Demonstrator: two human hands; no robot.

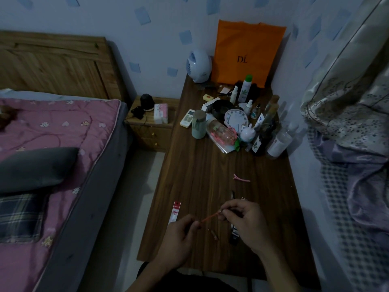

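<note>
Red-orange and thin, the stick (210, 216) hangs in the air just above the worktop (200, 175), slanting up from the left hand (179, 234) to the right hand (244, 222). Each grip is narrow and closed on it: the left hand pinches the lower end between thumb and curled fingers, and the right hand pinches the upper end, where a small pale tip shows. Just below the two grips a small brownish piece (213, 235) lies on the wood, and a dark flat object (234, 236) sits partly hidden under the right hand. Just left of the left grip lies a red and white packet (175, 210). Beyond the right grip, well apart, lies a pink hair clip (241, 178). Farther still, bottles (277, 142), a white clock (235, 120) and an orange bag (246, 53) crowd the far end.
</note>
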